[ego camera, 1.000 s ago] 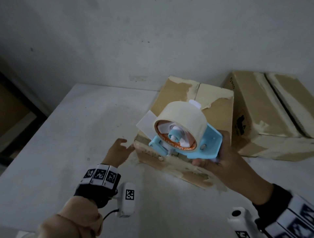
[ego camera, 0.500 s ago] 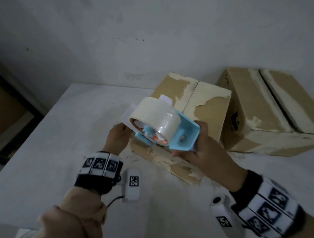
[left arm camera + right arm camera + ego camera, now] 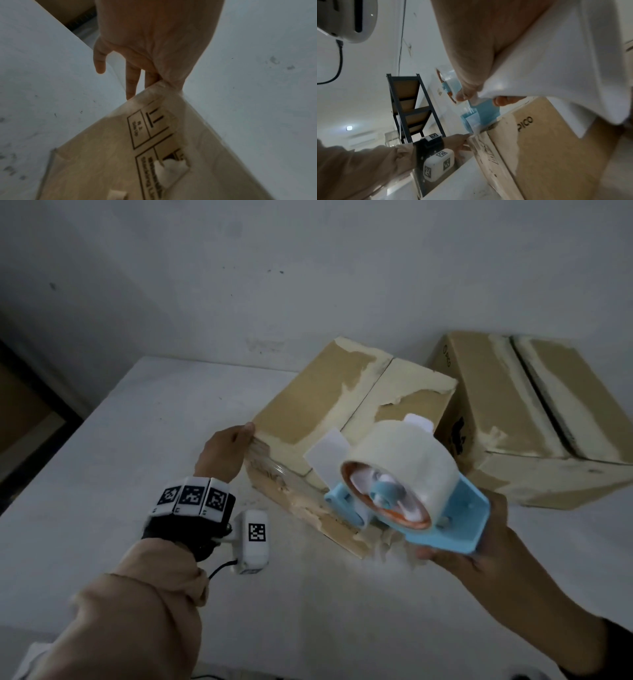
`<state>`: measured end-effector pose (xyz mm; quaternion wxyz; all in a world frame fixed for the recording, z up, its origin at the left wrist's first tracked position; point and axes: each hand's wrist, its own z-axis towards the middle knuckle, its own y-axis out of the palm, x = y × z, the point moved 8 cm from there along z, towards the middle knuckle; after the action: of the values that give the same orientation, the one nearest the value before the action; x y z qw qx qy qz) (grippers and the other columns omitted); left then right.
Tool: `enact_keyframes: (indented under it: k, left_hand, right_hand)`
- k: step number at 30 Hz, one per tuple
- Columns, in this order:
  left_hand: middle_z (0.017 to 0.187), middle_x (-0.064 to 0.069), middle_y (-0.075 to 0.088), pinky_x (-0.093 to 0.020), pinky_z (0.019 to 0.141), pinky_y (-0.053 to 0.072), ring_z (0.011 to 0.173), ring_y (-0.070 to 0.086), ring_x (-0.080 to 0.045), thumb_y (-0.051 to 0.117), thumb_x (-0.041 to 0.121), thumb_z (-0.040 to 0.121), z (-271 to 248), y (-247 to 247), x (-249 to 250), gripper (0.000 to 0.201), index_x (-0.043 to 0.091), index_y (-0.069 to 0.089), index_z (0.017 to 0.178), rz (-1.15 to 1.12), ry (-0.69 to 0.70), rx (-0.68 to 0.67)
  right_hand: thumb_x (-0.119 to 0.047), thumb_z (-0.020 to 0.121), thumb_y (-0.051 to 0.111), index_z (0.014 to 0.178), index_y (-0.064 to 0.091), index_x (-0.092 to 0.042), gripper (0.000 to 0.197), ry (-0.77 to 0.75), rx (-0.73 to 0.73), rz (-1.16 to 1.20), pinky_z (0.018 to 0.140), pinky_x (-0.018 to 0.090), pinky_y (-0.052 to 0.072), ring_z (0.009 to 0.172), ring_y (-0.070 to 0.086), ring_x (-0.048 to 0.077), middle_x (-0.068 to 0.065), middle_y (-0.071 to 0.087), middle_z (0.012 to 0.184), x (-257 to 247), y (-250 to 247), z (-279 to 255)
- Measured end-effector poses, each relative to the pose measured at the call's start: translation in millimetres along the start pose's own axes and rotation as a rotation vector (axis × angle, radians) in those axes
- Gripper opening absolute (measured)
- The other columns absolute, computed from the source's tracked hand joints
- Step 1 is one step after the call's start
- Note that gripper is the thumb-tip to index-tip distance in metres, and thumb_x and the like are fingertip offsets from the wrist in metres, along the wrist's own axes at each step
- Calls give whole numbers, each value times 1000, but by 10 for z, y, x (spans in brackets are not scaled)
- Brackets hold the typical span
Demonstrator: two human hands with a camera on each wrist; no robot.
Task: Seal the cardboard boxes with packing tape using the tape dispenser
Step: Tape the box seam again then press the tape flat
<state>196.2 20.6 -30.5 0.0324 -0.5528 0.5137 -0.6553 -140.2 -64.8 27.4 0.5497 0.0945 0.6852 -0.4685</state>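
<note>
Printed words on two cardboard boxes.
The near box (image 3: 106, 169) carries a framed arrows mark reading "Side Up"; its other print is too blurred to read. A box side (image 3: 544, 142) in the right wrist view reads "PICO".

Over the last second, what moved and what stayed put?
The right hand swung the tape dispenser left toward the left hand, then back right and down. The left hand rose to the near box's top corner. Both boxes stayed put; the dispenser stayed gripped.
</note>
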Motion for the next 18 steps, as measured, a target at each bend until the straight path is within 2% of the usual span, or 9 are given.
enact_keyframes:
  k: [2,4,5,7,9,10,13,16,18]
  left_hand:
    - [103,-18,61,-43,85,41,98,55,-36,32,45,97,1,-10,-10,44,12,60,99,40,-34,29]
    - [131,-14,53,-46,98,34,117,48,-34,28,46,97,-59,-50,38,46,20,53,126,152,-85,68]
    - [143,-8,42,-48,104,27,130,38,-30,28,42,98,-112,-64,107,44,25,43,136,242,-82,86]
    - [154,1,20,-56,110,13,143,12,-22,29,33,99,-283,35,352,45,26,26,144,451,52,74]
    - [156,3,6,-63,108,3,144,-4,-21,26,32,98,-518,308,568,49,25,15,146,620,216,-33]
    - [156,3,0,-65,107,-1,144,-7,-21,24,36,98,-611,422,606,51,25,11,146,653,242,-89]
    - [157,4,-9,-65,106,-8,144,-13,-20,24,47,94,-673,528,598,61,26,3,148,638,210,-146]
    - [157,6,-9,-67,104,-9,144,-12,-19,29,56,90,-654,517,572,70,29,0,148,652,207,-129]
    - [157,7,-9,-69,103,-8,144,-12,-18,33,60,88,-653,521,576,74,31,0,147,655,210,-116]
  right_hand:
    - [-93,38,52,118,30,-20,110,22,18,-32,67,41,56,75,64,12,-40,57,94,7,-55,-70]
    - [-86,43,57,106,27,-37,85,32,19,-30,68,43,57,78,66,7,-38,59,89,7,-46,-73]
    - [-82,46,58,100,27,-39,76,33,13,-22,69,43,57,79,65,1,-36,60,87,9,-35,-64]
    - [-80,46,59,99,27,-39,74,25,-4,-4,70,43,57,83,62,-6,-42,56,90,-11,-24,-55]
    - [-77,46,61,98,29,-37,73,33,-5,21,71,41,57,83,61,-10,-32,61,87,-7,-17,-50]
    - [-71,47,63,97,29,-36,70,37,-1,31,71,40,57,81,60,-14,-26,61,82,12,-15,-49]
    - [-68,47,63,101,26,-43,70,11,3,38,68,27,55,75,58,-16,-27,59,80,-17,-10,-20]
    - [-59,48,64,98,28,-36,66,5,-19,44,65,14,51,74,58,-15,-25,55,84,-14,20,-6]
    - [-68,49,61,105,32,-31,73,-9,-29,17,64,14,51,73,60,-10,-23,55,83,-63,36,13]
